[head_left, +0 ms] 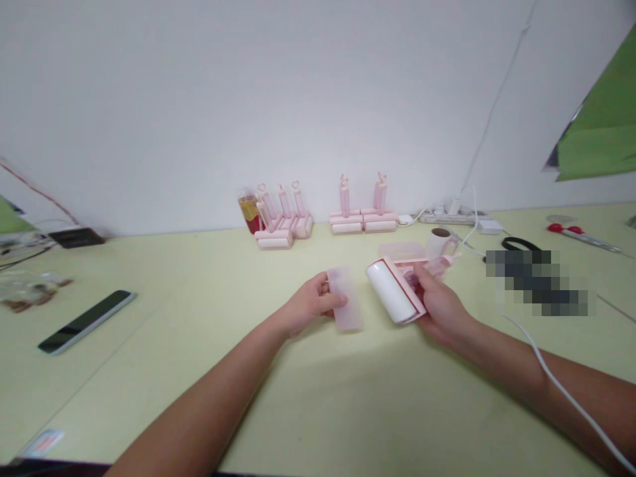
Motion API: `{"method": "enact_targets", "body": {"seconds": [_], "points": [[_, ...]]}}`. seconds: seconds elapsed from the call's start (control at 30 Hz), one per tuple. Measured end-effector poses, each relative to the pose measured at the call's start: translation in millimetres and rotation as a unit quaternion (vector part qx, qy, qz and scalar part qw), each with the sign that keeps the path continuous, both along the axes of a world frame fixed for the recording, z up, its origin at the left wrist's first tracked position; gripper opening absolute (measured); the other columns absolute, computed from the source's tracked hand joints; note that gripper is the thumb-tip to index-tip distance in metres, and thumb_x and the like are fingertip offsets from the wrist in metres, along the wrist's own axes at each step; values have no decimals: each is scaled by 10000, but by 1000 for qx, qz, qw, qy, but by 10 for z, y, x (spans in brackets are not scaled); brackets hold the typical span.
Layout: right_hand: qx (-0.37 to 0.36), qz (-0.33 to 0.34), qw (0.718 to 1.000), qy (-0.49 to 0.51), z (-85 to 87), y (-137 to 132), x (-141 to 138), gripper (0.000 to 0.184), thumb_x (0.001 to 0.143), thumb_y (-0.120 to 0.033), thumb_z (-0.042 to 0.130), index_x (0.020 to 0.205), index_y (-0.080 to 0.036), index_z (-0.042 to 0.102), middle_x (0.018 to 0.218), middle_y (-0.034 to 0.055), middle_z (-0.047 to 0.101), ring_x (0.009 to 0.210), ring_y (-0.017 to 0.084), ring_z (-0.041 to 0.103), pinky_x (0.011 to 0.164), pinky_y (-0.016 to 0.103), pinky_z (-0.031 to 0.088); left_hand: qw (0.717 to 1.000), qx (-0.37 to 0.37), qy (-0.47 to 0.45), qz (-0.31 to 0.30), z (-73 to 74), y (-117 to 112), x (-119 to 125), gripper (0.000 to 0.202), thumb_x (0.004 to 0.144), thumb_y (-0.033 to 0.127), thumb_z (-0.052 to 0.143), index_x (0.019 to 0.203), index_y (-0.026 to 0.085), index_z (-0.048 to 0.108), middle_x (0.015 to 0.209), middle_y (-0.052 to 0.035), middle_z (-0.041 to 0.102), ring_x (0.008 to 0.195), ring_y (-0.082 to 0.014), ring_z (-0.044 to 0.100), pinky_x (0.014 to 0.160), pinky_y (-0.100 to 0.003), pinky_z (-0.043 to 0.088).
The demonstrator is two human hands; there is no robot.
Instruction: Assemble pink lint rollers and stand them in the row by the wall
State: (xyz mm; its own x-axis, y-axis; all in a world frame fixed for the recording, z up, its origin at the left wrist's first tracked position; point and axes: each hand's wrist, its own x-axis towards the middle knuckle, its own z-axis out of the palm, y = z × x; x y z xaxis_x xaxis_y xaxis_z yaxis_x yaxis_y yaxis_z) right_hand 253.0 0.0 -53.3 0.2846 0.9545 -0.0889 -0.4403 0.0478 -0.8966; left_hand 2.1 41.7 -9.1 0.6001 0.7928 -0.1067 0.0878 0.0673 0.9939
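My left hand [312, 303] pinches a flat, translucent pink cover [350, 301] between thumb and fingers, just above the table. To its right, my right hand [440, 301] is closed around a pink lint roller [393, 291]. The roller's white sheet roll faces me, tilted down to the right. My fingers partly hide its pink handle. The cover and the roller are apart. Behind the right hand lie another translucent pink piece [401, 251] and an upright white paper roll [438, 242] with a brown core.
Several pink lint rollers [283, 225] stand along the wall, with more [362, 220] to their right. Beside them is a red-and-yellow can [250, 211]. A phone [87, 321] lies left. At right are a power strip [452, 215], a red-tipped tool [581, 237] and a white cable [556, 377].
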Motion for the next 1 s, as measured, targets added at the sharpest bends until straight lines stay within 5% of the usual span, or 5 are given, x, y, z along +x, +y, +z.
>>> {"method": "enact_targets", "body": {"seconds": [0.23, 0.53, 1.0], "points": [[40, 82, 995, 34, 101, -139, -68, 305, 785, -451, 750, 766, -173, 626, 676, -14, 629, 545, 88, 524, 527, 212, 459, 1000, -12, -13, -5, -84, -51, 122, 654, 729, 398, 795, 1262, 166, 496, 1061, -117, 645, 889, -219, 662, 691, -320, 548], [27, 95, 995, 6, 114, -183, -99, 341, 738, -467, 778, 742, -159, 632, 630, -11, 610, 511, 86, 508, 482, 205, 432, 999, 5, -40, 14, -101, -53, 126, 631, 730, 405, 795, 1249, 178, 519, 1072, -105, 646, 854, -190, 662, 680, -293, 543], [69, 173, 977, -103, 84, -335, -195, 293, 780, -455, 746, 847, -205, 609, 576, -37, 590, 504, 125, 529, 499, 250, 444, 997, -6, -55, -54, -71, -158, 192, 629, 733, 413, 793, 1257, 164, 549, 1185, -142, 634, 980, -236, 646, 756, -315, 533]]}}
